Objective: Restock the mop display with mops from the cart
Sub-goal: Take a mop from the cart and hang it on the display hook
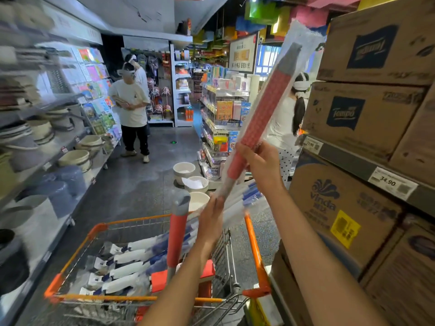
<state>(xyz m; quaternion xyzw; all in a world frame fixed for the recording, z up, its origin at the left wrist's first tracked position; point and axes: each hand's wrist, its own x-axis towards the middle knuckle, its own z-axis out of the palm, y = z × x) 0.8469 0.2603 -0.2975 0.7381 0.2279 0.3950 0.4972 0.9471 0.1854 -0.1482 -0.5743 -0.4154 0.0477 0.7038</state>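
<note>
A red and grey mop [263, 109] in clear plastic wrap slants up to the right above the cart. My right hand [261, 163] grips its red shaft. My left hand [210, 220] holds the lower white end of the same mop. Below stands the orange wire cart [255, 245]. Inside it a second red mop [177, 236] stands upright, and several white and blue mops [127, 269] lie flat. The mop display is not in view.
Stacked cardboard boxes [367, 118] on shelving crowd the right side. Shelves of buckets [75, 158] line the left. White basins [184, 170] sit on the floor ahead of the cart. A person in a white shirt [131, 107] stands in the aisle, another [286, 128] at right.
</note>
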